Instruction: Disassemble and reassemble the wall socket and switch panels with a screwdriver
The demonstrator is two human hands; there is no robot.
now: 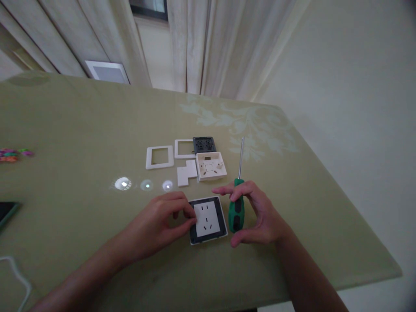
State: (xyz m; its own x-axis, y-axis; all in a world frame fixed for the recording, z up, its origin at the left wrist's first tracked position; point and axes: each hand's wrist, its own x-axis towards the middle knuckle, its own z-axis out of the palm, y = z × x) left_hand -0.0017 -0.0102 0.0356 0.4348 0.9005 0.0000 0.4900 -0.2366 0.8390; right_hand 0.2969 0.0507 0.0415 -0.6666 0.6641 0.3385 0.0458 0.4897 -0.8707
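Observation:
A wall socket [207, 219] with a white slotted face and a dark surround lies flat on the table in front of me. At its left edge, my left hand [173, 215] has thumb and fingertips pinched together; whatever may be between them is too small to make out. My right hand [256, 214], just right of the socket, holds a screwdriver [236, 212] loosely by its green and black handle. The metal shaft points away from me, and the index finger stretches left past the handle's top.
Beyond the socket lie a white back box [211, 173], a dark socket insert [204, 144], two white frames [148, 158] and white flat pieces [182, 177]. A dark device [7, 212], a white cable [17, 274] and colourful small items [11, 155] are at left.

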